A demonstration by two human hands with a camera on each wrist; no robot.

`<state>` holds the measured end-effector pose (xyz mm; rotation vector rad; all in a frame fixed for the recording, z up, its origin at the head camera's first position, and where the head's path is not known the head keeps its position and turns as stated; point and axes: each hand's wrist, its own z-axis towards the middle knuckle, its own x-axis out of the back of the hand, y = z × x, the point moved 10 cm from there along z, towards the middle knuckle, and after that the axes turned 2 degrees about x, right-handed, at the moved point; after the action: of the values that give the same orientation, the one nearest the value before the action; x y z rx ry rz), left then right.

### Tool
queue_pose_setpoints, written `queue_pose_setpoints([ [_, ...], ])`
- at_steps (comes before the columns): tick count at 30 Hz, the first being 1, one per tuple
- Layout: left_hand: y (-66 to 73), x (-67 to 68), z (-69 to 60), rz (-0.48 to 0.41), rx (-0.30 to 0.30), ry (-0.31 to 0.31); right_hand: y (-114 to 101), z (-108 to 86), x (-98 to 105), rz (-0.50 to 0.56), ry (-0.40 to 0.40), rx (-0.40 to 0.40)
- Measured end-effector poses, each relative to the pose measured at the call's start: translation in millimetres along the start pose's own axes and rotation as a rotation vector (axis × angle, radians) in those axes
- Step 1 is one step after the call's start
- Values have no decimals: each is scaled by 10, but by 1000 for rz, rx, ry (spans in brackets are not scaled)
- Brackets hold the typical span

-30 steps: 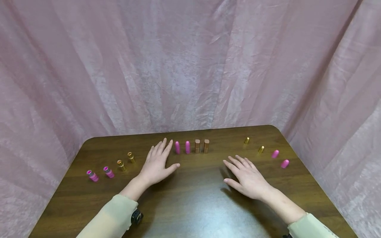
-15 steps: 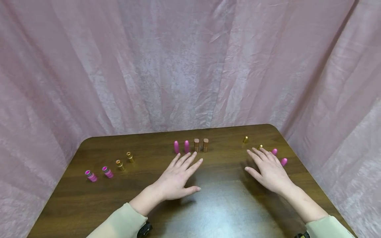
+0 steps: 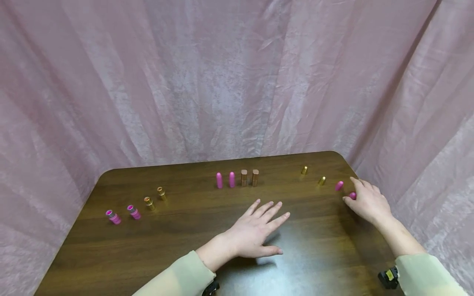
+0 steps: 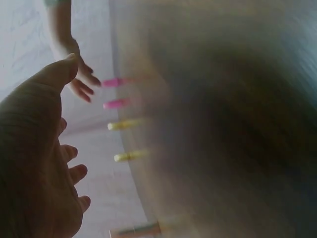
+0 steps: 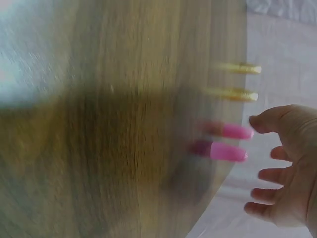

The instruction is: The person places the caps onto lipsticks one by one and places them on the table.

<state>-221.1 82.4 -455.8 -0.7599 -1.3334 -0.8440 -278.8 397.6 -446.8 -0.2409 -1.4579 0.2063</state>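
Note:
My right hand (image 3: 368, 201) is at the table's right side, thumb and fingers apart on either side of a pink bullet-shaped cap (image 3: 352, 196). The right wrist view shows that hand holding nothing beside this cap (image 5: 228, 151); contact cannot be made out. Another pink cap (image 3: 339, 186) stands just left of it, followed by two small gold caps (image 3: 321, 181) (image 3: 304, 170). Fingers spread and straight, my left hand (image 3: 253, 234) hovers over the table's middle, holding nothing. The left wrist view is blurred but shows its thumb and fingers (image 4: 39, 148) apart.
Two pink tubes (image 3: 219, 181) and two copper-coloured lipsticks (image 3: 244, 178) stand upright at the back centre. On the left are two open gold lipstick tubes (image 3: 149, 203) and two open pink ones (image 3: 133, 211). Pink curtains (image 3: 222, 82) hang behind the brown wooden table (image 3: 166, 246).
My right hand has moved right, from the table's right-centre to the outermost pink cap. My left hand has moved right and nearer, away from the upright tubes. The small items stay in place.

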Motion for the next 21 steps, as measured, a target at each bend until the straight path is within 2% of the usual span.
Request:
queue_pose_setpoints([
  [3,155,-36,112,17,-19,-16,152,44,-64,-8,-83,-37],
  [8,315,-136,292,30,-18,-51,259,110,-97,-25,-121,-58],
  [15,387,-259,480,54,18,-79,239,129,-112,-9,-136,-69],
  [21,458,-278,645,97,30,-74,242,136,-119,-19,-141,-86],
])
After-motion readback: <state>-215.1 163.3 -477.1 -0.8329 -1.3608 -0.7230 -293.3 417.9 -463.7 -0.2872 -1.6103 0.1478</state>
